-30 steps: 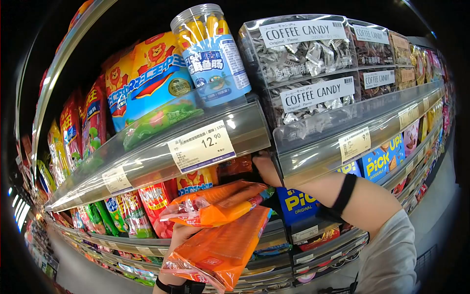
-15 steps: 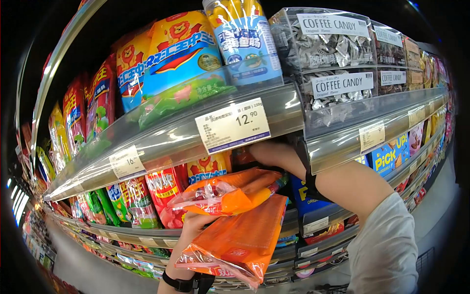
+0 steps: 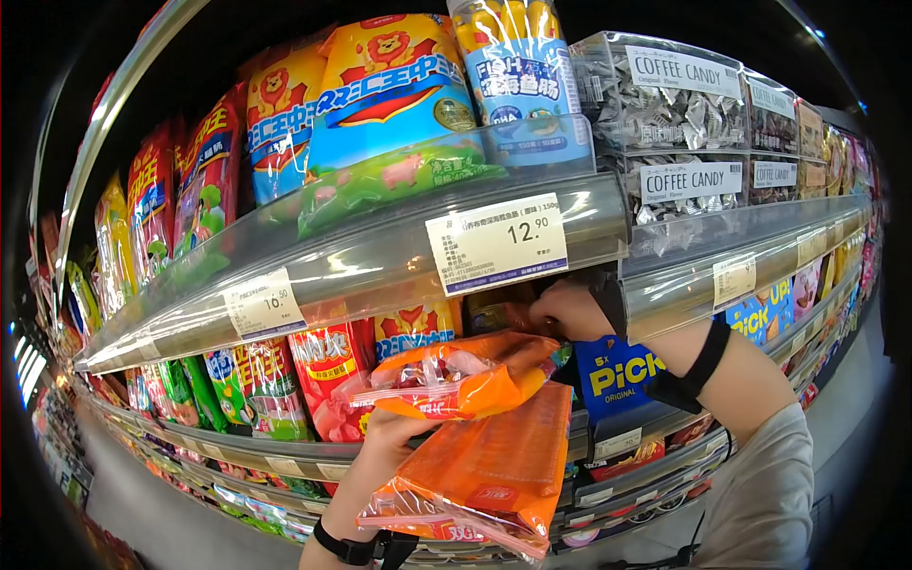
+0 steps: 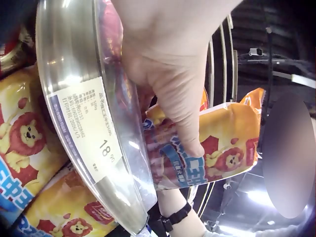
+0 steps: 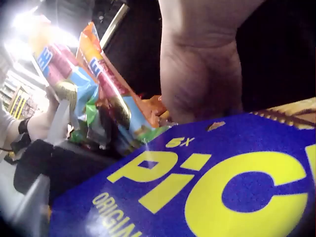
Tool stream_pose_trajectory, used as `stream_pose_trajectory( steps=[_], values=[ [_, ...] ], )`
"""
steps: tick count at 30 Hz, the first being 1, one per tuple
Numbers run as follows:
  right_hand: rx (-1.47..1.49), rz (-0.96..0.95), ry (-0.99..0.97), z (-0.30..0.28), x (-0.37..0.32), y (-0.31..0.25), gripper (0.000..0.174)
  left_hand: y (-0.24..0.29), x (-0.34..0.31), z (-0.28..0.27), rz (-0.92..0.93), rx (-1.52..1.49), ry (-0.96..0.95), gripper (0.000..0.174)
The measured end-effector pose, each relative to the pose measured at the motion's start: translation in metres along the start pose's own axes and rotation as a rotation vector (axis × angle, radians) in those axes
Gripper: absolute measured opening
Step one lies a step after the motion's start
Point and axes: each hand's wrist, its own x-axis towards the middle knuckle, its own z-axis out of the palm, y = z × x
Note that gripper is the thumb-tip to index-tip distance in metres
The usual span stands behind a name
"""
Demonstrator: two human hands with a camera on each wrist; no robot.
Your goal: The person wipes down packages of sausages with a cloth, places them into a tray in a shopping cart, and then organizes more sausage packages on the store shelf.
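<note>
In the head view my left hand grips two orange sausage bags, an upper sausage bag and a lower sausage bag, in front of the lower shelf. Its thumb lies across the lion-printed face of a sausage bag in the left wrist view, beside a shelf edge with a price tag. My right hand reaches beneath the upper shelf, next to a dim brownish package. Its fingers are in shadow, and I cannot tell whether they hold anything. Below its wrist stands a blue PiCK box.
The upper shelf edge juts out over both hands. On it stand lion-printed bags, a fish sausage jar and clear coffee candy boxes. Red bags line the lower shelf at left.
The shelf and the left hand with both bags have shifted rightward in the head view. My right hand stays under the upper shelf, showing more of its back than half a second ago.
</note>
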Motion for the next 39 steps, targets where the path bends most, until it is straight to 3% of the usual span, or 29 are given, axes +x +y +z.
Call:
stream_pose_trajectory(
  steps=[1,4,5,7,8,9,11,14,15,17,19,21,22,24,25,27,28,30,35,39],
  values=[
    [0.002,-0.003,-0.006,0.0,-0.001,0.0,0.013,0.002,0.002,0.0,-0.021,-0.015,-0.009,0.038],
    [0.072,-0.012,0.375,0.006,0.0,0.003,0.025,0.001,0.002,0.002,-0.054,-0.03,0.004,0.037],
    [0.074,-0.013,0.367,0.005,-0.001,0.001,0.025,0.002,0.003,0.004,-0.061,-0.033,0.008,0.037],
    [0.224,0.123,-0.023,0.003,0.0,-0.007,0.044,0.002,0.003,0.007,-0.332,-0.235,0.101,0.034],
    [0.236,0.127,-0.098,-0.009,0.0,-0.015,0.046,-0.003,0.003,0.007,-0.575,-0.511,0.142,0.042],
    [0.233,0.123,-0.101,-0.009,0.0,-0.015,0.046,-0.002,0.001,0.007,-0.574,-0.512,0.149,0.042],
    [0.625,0.018,-0.046,-0.012,-0.001,-0.015,0.029,0.007,0.007,0.009,-0.416,-0.432,0.099,0.045],
    [0.547,0.019,0.125,-0.027,-0.02,-0.033,0.031,0.02,0.018,0.009,-0.176,-0.303,0.028,0.051],
    [0.544,0.015,0.123,-0.024,-0.025,-0.035,0.031,0.005,0.02,0.01,-0.17,-0.009,-0.013,0.054],
    [0.815,0.038,0.31,-0.011,-0.041,-0.035,0.039,0.012,0.027,0.01,-0.122,0.228,-0.034,0.052],
    [1.083,0.366,0.03,0.014,-0.064,-0.012,0.056,0.029,0.041,0.009,-0.231,0.197,-0.079,0.053],
    [1.268,-0.09,0.225,-0.012,-0.076,-0.071,0.065,0.04,0.047,0.013,-0.338,0.165,-0.123,0.054],
    [1.265,-0.092,0.221,-0.013,-0.077,-0.08,0.065,0.043,0.048,0.015,-0.33,0.181,-0.085,0.054],
    [0.723,-0.134,0.356,-0.015,-0.079,-0.092,0.074,0.045,0.05,0.02,-0.318,0.198,-0.043,0.054],
    [0.722,-0.136,0.356,-0.017,-0.077,-0.096,0.074,0.04,0.049,0.024,-0.289,0.177,0.0,0.054],
    [0.939,0.223,0.308,-0.019,-0.071,-0.106,0.072,0.038,0.047,0.03,-0.261,0.159,0.039,0.054],
    [0.893,0.155,0.404,-0.019,-0.066,-0.106,0.069,0.039,0.046,0.034,-0.258,0.033,0.087,0.055],
    [0.846,0.192,0.429,-0.026,-0.06,-0.113,0.067,0.043,0.048,0.036,-0.251,-0.092,0.143,0.055],
    [0.733,0.35,0.479,-0.021,-0.049,-0.106,0.064,0.05,0.054,0.043,-0.185,0.231,0.185,0.054],
    [0.835,0.403,0.542,-0.018,-0.04,-0.095,0.063,0.042,0.059,0.057,-0.18,0.386,0.273,0.051]
  ],
)
